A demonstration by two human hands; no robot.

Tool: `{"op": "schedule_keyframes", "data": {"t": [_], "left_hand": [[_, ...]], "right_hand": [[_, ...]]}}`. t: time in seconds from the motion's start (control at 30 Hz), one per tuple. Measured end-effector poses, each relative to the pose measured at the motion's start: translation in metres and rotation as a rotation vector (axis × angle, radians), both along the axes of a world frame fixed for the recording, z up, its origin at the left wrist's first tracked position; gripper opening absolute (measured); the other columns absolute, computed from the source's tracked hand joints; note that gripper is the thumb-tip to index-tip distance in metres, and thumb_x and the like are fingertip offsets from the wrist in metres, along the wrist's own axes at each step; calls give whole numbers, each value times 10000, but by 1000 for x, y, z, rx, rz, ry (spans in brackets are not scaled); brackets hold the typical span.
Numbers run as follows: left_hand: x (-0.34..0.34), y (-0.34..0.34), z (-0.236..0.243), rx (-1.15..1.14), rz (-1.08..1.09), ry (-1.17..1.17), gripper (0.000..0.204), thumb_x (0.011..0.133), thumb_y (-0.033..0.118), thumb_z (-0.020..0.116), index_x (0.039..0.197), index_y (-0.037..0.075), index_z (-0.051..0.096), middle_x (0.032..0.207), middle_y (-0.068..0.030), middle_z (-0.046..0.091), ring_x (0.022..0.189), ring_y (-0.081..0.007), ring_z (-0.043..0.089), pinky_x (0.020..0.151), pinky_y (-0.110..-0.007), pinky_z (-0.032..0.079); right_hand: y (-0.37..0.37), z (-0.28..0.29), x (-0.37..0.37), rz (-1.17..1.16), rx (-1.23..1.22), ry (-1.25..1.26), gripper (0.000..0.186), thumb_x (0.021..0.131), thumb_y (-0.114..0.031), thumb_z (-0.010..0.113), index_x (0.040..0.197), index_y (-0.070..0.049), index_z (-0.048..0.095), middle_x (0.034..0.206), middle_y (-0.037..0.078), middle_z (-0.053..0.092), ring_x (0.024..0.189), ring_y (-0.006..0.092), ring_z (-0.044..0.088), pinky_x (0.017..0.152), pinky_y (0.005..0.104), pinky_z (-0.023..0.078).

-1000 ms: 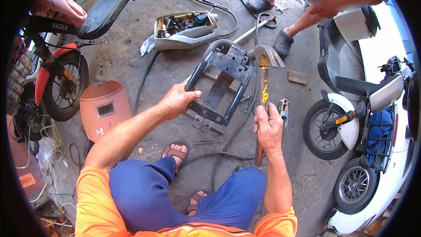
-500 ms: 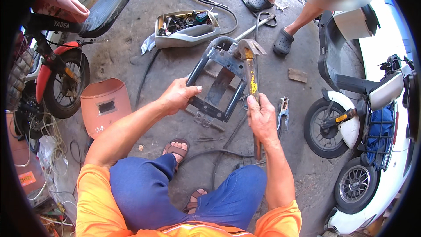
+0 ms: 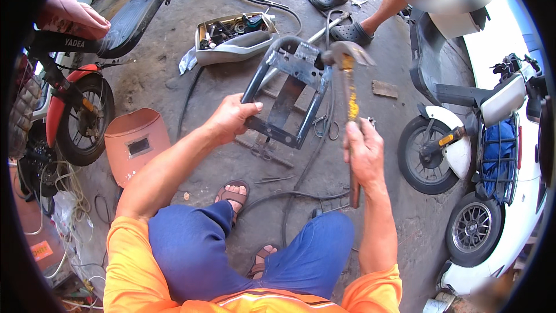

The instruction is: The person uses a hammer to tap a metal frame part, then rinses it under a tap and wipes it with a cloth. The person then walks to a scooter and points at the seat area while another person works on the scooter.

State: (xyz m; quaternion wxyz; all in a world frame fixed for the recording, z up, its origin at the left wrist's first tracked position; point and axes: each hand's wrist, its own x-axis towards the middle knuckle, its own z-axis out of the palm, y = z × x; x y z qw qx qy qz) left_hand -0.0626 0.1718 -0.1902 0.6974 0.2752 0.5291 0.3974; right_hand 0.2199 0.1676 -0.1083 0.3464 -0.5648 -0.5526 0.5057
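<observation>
My left hand (image 3: 233,118) is closed round the left tube of a black metal frame (image 3: 305,52), which has a perforated plate across its far part and a bar with holes at its near end. In my right hand (image 3: 365,153) is a claw hammer (image 3: 351,90), gripped by a worn, rusty handle with yellow paint. The hammer's head is beside the frame's far right corner; whether they touch I cannot tell. Beneath the frame, a rusty rod-like metal piece (image 3: 272,155) rests on the ground.
Beyond the frame is a grey bin of tools and parts (image 3: 234,46). A welding mask (image 3: 136,146) stands at left, with a hose (image 3: 194,95) nearby. Scooters flank both sides, one with a white front fender (image 3: 454,133). Another person's clog (image 3: 351,33) is at the far right.
The hammer and my right hand have shifted rightward, its head tilting away from the frame's edge. The frame has risen slightly in view. The other person's near foot has moved.
</observation>
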Motion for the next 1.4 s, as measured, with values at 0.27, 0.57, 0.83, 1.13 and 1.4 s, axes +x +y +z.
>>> {"op": "schedule_keyframes", "data": {"t": [0.27,0.57,0.83,1.13,1.4], "left_hand": [[-6,19,19,130,90,-78,191,852,187,643,821,112,470,604,27,430,404,-51,332,338,-203,238],[-2,31,17,86,124,9,204,822,176,677,815,102,487,589,42,411,380,-51,348,326,-195,245],[-27,10,22,77,178,125,205,813,182,678,803,123,482,630,47,413,448,-44,361,366,-203,229],[-42,-1,8,5,212,172,215,819,230,676,803,126,489,622,44,402,458,-44,340,376,-199,245],[-47,0,13,-32,165,247,204,822,230,669,833,118,499,657,44,412,519,-47,361,420,-197,265]], "right_hand": [[-53,-60,104,-212,-271,-219,268,849,-217,666,785,-33,483,575,-3,464,447,86,441,390,256,354],[-71,-115,142,-108,-245,-359,190,823,-160,623,858,19,571,626,21,537,511,111,484,466,277,410],[-32,-6,43,-5,-128,95,219,885,-135,602,1042,10,552,649,-31,492,509,38,447,457,203,375],[-11,-25,-3,88,-31,67,246,894,-153,618,1071,6,557,642,-55,484,515,22,428,449,200,351],[-6,-35,-25,26,231,104,214,904,-159,606,1038,-1,551,633,-16,483,568,69,442,506,248,395]]}}
